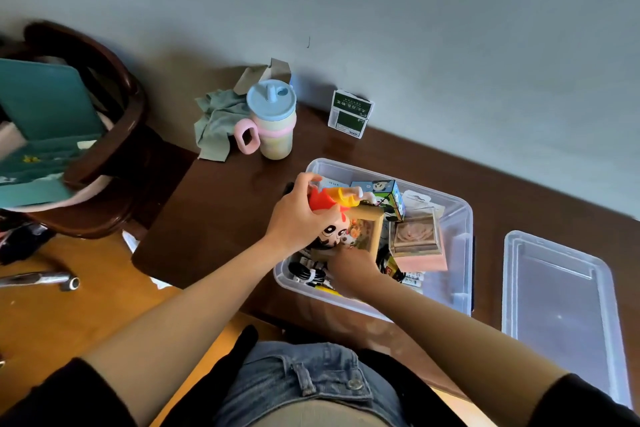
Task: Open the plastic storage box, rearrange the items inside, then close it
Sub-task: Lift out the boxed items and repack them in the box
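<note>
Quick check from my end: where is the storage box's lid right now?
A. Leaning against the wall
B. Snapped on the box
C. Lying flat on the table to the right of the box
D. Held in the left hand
C: the clear lid lies flat on the table right of the open storage box, apart from it, with neither hand on it.

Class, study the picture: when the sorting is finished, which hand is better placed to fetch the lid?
Probably the right hand. The lid lies on the table on the right of the storage box, on that hand's side. The left hand grips the cartoon figure at the box's far left.
</note>
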Demonstrator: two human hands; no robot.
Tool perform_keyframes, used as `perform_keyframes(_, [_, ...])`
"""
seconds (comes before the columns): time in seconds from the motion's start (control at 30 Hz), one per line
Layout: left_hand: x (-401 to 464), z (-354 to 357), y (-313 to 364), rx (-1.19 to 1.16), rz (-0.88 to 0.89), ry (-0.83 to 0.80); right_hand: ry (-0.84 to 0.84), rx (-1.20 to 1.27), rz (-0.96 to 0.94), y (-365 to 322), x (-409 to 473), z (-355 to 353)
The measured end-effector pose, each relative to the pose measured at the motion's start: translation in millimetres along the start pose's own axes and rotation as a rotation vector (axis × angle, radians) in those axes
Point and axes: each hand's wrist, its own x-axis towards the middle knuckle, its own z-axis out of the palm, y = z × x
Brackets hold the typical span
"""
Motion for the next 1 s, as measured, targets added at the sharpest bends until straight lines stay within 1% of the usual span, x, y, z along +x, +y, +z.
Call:
perform_keyframes(0.13, [-1, -2, 0, -0.015, 0.02, -0.052, -0.048, 0.025, -0.011, -10, 10, -3])
perform_keyframes(0.27, [-2, -6, 2, -0.025, 0.031, -0.101, -0.257, 0.031, -0.075, -13, 18, -5])
perform_keyframes(0.47, [-3, -23, 2, 0.07, 0.143, -0.272, -0.445, -0.074, -0.1, -9, 25, -16])
perform_keyframes(0.57, [-2, -30, 1, 0.082, 0.167, -0.318, -0.522, -0.152, -0.139, -7, 25, -21])
perform_keyframes(0.67, [-1, -32, 1, 0.096, 0.177, -0.336, -0.464, -0.124, -0.171, -4, 22, -14])
perform_keyframes(0.77, [2, -34, -1, 0.115, 0.186, -0.366, -0.365, 0.009, -0.155, 5, 11, -6])
perform_keyframes(0.9, [6, -37, -3, 0.111, 0.211, -0.417, -0.139, 0.286, -0.113, 27, -17, -4])
perform_keyframes(1.0, [10, -38, 0, 0.182, 0.243, -0.489, 0.018, 0.54, -0.083, 43, -38, -10])
